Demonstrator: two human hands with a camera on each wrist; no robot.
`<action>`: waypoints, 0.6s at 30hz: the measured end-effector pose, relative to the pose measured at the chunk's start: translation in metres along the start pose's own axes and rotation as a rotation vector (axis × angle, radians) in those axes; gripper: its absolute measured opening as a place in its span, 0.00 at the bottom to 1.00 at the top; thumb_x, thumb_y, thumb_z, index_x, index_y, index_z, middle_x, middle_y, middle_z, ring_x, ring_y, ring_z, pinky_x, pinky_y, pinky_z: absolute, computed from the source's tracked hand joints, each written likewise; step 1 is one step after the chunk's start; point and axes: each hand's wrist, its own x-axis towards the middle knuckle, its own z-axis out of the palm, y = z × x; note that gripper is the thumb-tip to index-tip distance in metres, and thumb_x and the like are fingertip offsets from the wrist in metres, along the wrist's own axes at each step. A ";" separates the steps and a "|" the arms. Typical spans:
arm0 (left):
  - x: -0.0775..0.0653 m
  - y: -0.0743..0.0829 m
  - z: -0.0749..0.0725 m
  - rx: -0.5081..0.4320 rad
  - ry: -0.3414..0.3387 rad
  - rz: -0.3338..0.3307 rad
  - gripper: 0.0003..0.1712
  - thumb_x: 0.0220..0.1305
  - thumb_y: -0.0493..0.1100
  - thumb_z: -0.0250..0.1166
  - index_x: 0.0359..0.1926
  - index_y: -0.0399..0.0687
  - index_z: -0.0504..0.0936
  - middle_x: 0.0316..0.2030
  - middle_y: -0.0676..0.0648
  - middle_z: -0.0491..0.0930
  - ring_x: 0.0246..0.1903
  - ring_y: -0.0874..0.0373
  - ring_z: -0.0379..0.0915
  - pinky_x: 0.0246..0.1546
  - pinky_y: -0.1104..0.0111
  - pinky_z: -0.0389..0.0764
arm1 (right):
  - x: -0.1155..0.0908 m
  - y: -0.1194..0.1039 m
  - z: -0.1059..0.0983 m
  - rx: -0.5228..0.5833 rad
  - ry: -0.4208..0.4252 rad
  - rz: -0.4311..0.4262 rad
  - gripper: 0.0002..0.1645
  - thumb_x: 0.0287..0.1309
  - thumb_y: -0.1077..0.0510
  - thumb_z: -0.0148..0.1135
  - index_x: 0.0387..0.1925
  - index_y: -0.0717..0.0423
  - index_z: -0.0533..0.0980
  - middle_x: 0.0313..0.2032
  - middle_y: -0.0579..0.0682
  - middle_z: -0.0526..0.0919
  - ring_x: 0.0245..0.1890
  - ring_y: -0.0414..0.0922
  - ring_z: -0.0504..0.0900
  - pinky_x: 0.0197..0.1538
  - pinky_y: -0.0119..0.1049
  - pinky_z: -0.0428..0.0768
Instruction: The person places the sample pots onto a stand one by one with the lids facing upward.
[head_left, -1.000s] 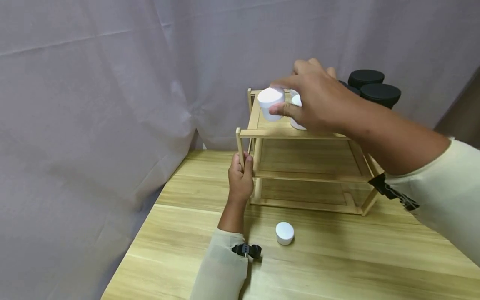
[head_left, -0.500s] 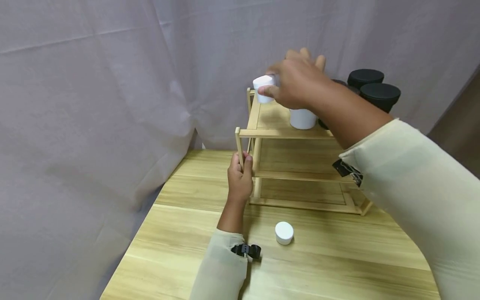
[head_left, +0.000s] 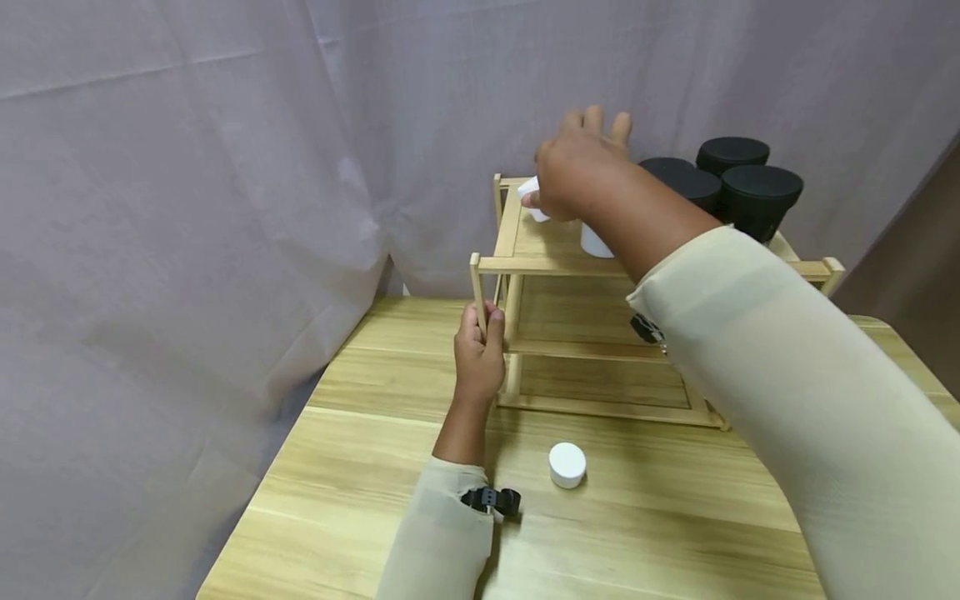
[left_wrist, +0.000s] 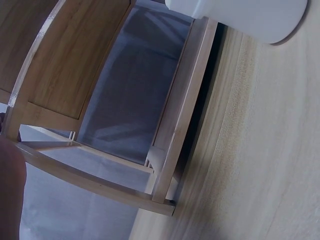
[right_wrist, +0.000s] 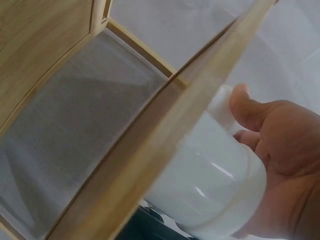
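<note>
In the head view my right hand [head_left: 581, 175] pinches a small white jar [head_left: 537, 214] at the back left of the wooden rack's top shelf. The hand covers most of that jar. Whether its base touches the shelf I cannot tell. Nearer the front of that shelf stands another white jar [head_left: 595, 243], partly behind my right forearm; in the right wrist view this white jar [right_wrist: 210, 185] looms large beside the hand. My left hand [head_left: 480, 358] grips the front left post of the rack [head_left: 570, 267].
Several black jars [head_left: 761, 183] stand on the right of the top shelf. A white lidded jar [head_left: 567, 465] sits on the wooden table [head_left: 360, 492] in front of the rack. A grey curtain [head_left: 225, 208] hangs behind and to the left.
My right hand has carried the white jar from the shelf's front left up toward the back, then lowered it. My left hand stays on the post.
</note>
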 end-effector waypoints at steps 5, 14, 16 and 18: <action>0.000 0.000 0.001 -0.005 0.005 -0.011 0.10 0.85 0.37 0.55 0.50 0.29 0.74 0.22 0.56 0.65 0.20 0.67 0.61 0.20 0.75 0.62 | 0.006 -0.001 0.004 -0.008 0.042 0.028 0.33 0.83 0.32 0.49 0.58 0.56 0.79 0.69 0.71 0.62 0.72 0.70 0.52 0.77 0.72 0.49; 0.000 -0.001 0.002 0.010 0.010 -0.002 0.09 0.85 0.36 0.55 0.50 0.29 0.74 0.22 0.56 0.66 0.20 0.67 0.61 0.19 0.75 0.62 | 0.012 -0.008 0.013 -0.046 0.108 0.009 0.38 0.83 0.33 0.50 0.75 0.57 0.71 0.70 0.73 0.62 0.73 0.70 0.53 0.75 0.72 0.53; 0.001 -0.001 0.002 0.016 0.018 0.001 0.09 0.84 0.36 0.55 0.50 0.30 0.74 0.22 0.56 0.66 0.20 0.67 0.61 0.19 0.75 0.62 | 0.013 -0.008 0.014 -0.051 0.120 -0.004 0.38 0.83 0.34 0.51 0.74 0.57 0.71 0.68 0.73 0.64 0.71 0.69 0.55 0.74 0.70 0.54; 0.001 0.000 0.002 0.013 0.017 0.003 0.09 0.84 0.36 0.55 0.49 0.30 0.74 0.23 0.56 0.67 0.20 0.67 0.61 0.20 0.75 0.62 | 0.013 -0.007 0.016 -0.052 0.130 -0.018 0.36 0.82 0.35 0.53 0.72 0.57 0.73 0.67 0.72 0.65 0.69 0.69 0.55 0.72 0.70 0.55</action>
